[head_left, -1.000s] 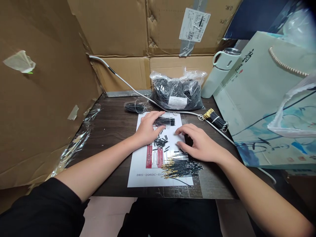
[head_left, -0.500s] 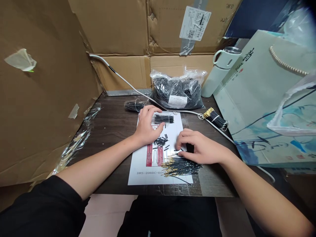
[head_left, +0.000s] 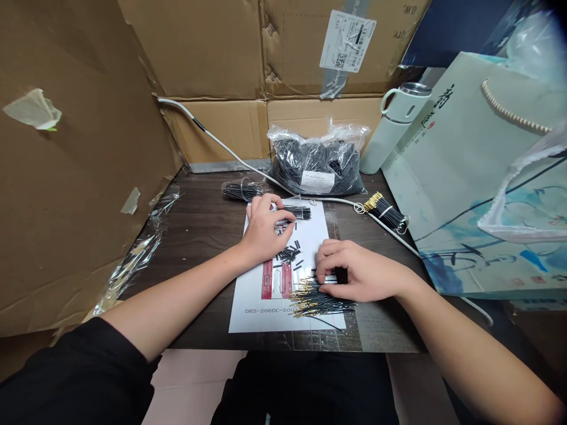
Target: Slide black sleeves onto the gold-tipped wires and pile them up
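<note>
Left hand [head_left: 264, 227] curled, fingertips pinching end of small black tube bundle [head_left: 296, 212] at top of paper sheet [head_left: 259, 307]. Right hand [head_left: 358, 273] half-closed, fingertips on gold-tipped wire pile [head_left: 321, 300]. Draw one wire only; keep pile flat, tips aligned.

A small bundle of thin black tubes [head_left: 296, 211] lies crosswise at the far end of a white printed sheet [head_left: 257, 295] on the desk; its left end is hidden under the left hand [head_left: 263, 227], whose fingers curl onto it. Near the sheet's right near corner, a loose heap of black wires with gold tips [head_left: 321, 300] lies fanned out, tips pointing left. The right hand [head_left: 358, 273] rests on the heap's far edge, fingers bent.
</note>
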{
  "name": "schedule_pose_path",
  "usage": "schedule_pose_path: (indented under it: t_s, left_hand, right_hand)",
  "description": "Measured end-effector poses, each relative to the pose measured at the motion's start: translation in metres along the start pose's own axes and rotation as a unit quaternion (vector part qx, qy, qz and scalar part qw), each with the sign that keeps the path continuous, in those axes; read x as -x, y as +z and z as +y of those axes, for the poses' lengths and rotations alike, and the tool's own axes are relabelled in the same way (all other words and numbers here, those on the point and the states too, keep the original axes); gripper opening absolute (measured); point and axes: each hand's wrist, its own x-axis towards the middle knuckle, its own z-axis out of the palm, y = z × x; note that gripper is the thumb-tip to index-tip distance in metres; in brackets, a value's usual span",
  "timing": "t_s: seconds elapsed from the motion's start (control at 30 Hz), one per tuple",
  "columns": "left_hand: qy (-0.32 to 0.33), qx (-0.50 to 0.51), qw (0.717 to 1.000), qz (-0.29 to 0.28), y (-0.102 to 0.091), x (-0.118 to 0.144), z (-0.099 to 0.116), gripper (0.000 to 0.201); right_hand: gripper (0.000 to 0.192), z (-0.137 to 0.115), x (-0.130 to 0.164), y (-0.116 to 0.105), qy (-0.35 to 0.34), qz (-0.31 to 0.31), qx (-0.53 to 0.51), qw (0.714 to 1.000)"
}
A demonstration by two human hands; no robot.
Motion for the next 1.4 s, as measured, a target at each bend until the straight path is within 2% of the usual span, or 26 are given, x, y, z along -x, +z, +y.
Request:
schedule_pose_path:
  t_s: [0.2, 0.6, 0.7, 0.87, 1.0, 1.1, 1.2, 1.33, 1.4]
  left_hand:
    - [-0.01, -0.023, 0.999, -0.023, -0.001, 0.0, 0.001, 0.01]
    - [0.013, -0.029, 0.997, -0.066, 0.0, 0.002, 0.002, 0.008]
    - [0.014, -0.025, 0.997, -0.075, -0.003, 0.002, 0.004, 0.01]
    - [0.03, -0.012, 0.995, -0.097, -0.005, 0.003, 0.006, 0.01]
    - [0.074, -0.014, 0.989, -0.126, -0.005, 0.006, 0.007, 0.014]
    - [0.104, -0.013, 0.984, -0.144, -0.006, 0.007, 0.008, 0.023]
    - [0.109, -0.015, 0.983, -0.15, -0.005, 0.009, 0.009, 0.024]
    - [0.094, -0.005, 0.985, -0.143, -0.003, 0.013, 0.009, 0.02]
    - [0.063, 0.033, 0.99, -0.125, -0.002, 0.014, 0.011, 0.016]
  right_hand:
    - [0.007, 0.0, 0.0, 0.0, 0.002, -0.004, 0.002, 1.0]
    - [0.017, 0.0, -0.001, 0.001, 0.0, -0.002, 0.008, 1.0]
    - [0.016, 0.0, 0.0, -0.001, 0.006, 0.027, 0.01, 1.0]
    - [0.01, 0.007, 0.001, -0.002, 0.059, 0.136, 0.046, 0.988]
    - [0.008, 0.015, 0.002, -0.001, 0.107, 0.199, 0.062, 0.972]
    - [0.009, 0.018, 0.001, 0.0, 0.107, 0.215, 0.073, 0.968]
    - [0.011, 0.021, 0.0, 0.0, 0.108, 0.212, 0.087, 0.967]
    - [0.012, 0.025, -0.001, 0.0, 0.111, 0.207, 0.1, 0.967]
    - [0.012, 0.026, -0.001, 0.0, 0.112, 0.207, 0.103, 0.966]
